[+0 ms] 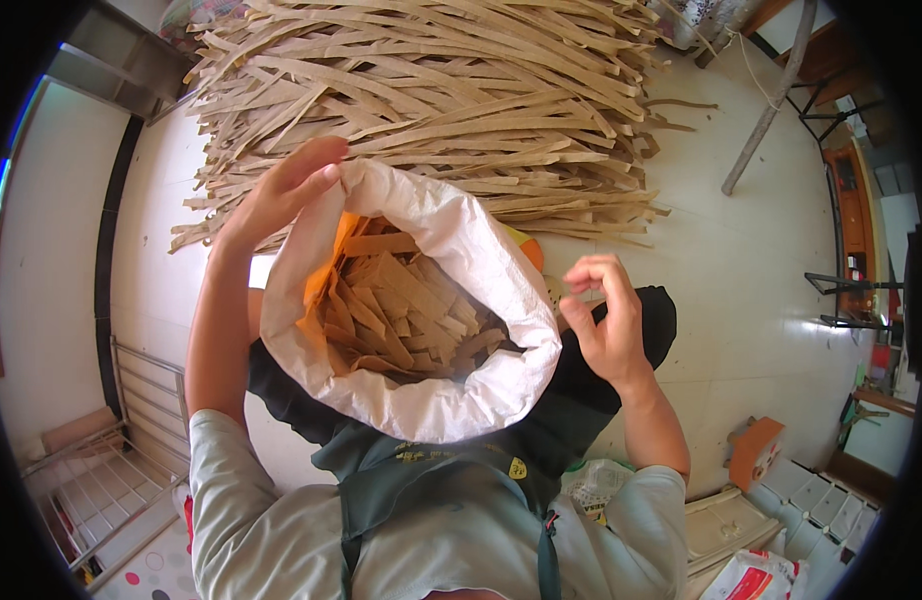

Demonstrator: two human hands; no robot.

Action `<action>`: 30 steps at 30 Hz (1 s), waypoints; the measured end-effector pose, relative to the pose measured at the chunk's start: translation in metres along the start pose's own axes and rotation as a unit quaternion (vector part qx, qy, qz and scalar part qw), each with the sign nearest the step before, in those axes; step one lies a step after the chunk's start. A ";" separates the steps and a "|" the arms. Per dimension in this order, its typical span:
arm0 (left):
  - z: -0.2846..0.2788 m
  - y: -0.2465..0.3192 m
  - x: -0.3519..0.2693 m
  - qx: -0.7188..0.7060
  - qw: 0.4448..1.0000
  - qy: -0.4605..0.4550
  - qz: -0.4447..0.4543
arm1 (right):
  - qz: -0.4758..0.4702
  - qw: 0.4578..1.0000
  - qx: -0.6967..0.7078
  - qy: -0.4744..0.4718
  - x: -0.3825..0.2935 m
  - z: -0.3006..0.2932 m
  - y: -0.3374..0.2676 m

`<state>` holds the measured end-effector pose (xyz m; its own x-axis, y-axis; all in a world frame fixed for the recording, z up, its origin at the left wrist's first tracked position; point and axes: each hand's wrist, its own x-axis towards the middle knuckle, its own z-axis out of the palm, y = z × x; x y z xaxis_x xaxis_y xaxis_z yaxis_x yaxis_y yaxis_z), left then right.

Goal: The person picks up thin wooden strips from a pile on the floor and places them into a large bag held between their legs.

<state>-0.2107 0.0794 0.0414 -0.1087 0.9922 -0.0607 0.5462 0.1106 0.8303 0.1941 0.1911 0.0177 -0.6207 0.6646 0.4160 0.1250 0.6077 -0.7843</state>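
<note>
A white woven sack (416, 416) with a rolled-down rim and an orange inner side stands between my legs, its mouth facing up. Inside lie short flat brown pieces (401, 307), some overlapping at angles. My left hand (292, 184) is at the far left of the rim, thumb against the white fold and fingers beyond it. To the right of the sack, my right hand (607, 319) is raised, fingers apart and slightly curled, holding nothing. Beyond the sack spreads a thick layer of long flat tan strips (431, 97); their material is unclear.
Pale floor tiles (731, 300) surround the strips. A wooden pole (772, 112) with string stands at upper right. A metal rack (123, 465) is at left. A small orange-sided stool (756, 452), plastic drawers (821, 499) and a printed bag (757, 577) sit at lower right.
</note>
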 end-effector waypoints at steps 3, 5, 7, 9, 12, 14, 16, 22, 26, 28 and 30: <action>0.004 0.006 0.021 -0.049 0.989 -0.137 -0.024 | 0.067 0.996 0.045 -0.049 0.029 0.001 0.036; 0.004 -0.007 0.024 -0.098 0.983 -0.156 0.020 | 0.070 0.996 -0.003 -0.050 0.047 0.005 0.060; 0.005 -0.003 0.027 -0.103 0.978 -0.181 0.001 | 0.137 0.990 -0.006 -0.034 0.056 0.010 0.092; 0.004 0.006 0.026 -0.067 0.984 -0.166 0.007 | 0.097 0.993 -0.055 -0.035 0.067 0.015 0.111; 0.021 0.015 0.015 -0.013 0.996 -0.077 0.042 | -0.068 0.986 -0.141 -0.057 0.080 0.023 0.076; 0.021 0.007 0.022 -0.035 0.993 -0.110 -0.001 | -0.193 0.973 -0.080 -0.093 0.087 0.024 0.032; 0.019 -0.001 0.025 -0.081 0.990 -0.116 -0.027 | -0.266 0.957 -0.048 -0.109 0.072 0.035 0.017; 0.068 0.015 0.030 -0.165 0.977 0.091 -0.099 | -0.338 0.939 -0.047 -0.036 0.071 0.040 0.030; 0.077 0.013 0.041 -0.143 0.980 0.112 -0.085 | -0.245 0.968 -0.043 -0.028 0.061 0.035 0.039; 0.077 0.010 0.043 -0.131 0.982 0.103 -0.089 | -0.216 0.975 -0.026 -0.042 0.054 0.027 0.043; 0.076 0.011 0.045 -0.117 0.985 0.098 -0.081 | -0.197 0.979 -0.010 -0.059 0.052 0.020 0.047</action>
<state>-0.1467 0.1292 0.0056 -0.3504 0.9296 -0.1140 0.3048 0.2283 0.9247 0.1524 0.2457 -0.0070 -0.7086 0.3223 0.6277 -0.1286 0.8157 -0.5640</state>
